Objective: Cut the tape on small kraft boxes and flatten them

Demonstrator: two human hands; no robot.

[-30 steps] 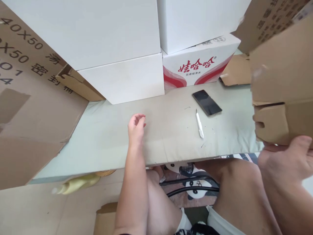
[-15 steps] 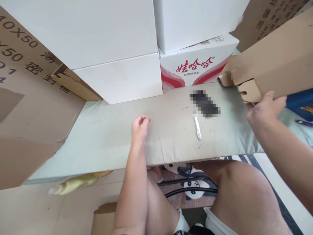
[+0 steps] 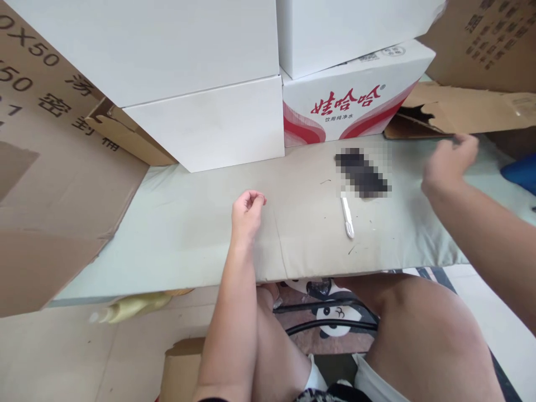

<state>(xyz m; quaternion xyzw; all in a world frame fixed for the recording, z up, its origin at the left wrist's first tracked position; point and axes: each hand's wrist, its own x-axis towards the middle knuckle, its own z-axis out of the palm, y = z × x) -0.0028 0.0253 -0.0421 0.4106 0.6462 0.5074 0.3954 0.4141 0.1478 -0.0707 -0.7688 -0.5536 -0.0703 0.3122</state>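
Note:
My left hand [image 3: 248,211] rests on the cloth-covered table [image 3: 201,223] with its fingers curled closed, and whether anything is between them cannot be made out. On the right, my right hand [image 3: 450,162] is by the near edge of a flattened brown carton [image 3: 473,111], its fingers loosely bent and apart, with nothing visible in them. A blurred-out dark object [image 3: 362,173] lies between the hands. Just below it is a slim white tool [image 3: 347,216], with a few dark bits scattered around.
White boxes [image 3: 209,125] are stacked at the back, beside a red and white carton [image 3: 335,114]. A large brown carton [image 3: 62,184] stands at the left. Something blue [image 3: 521,173] is at the right edge. A yellow bottle [image 3: 134,308] lies on the floor.
My right hand has let go of the brown carton, which now lies lower and farther back. The view has shifted slightly to the right. My left hand stays curled on the table.

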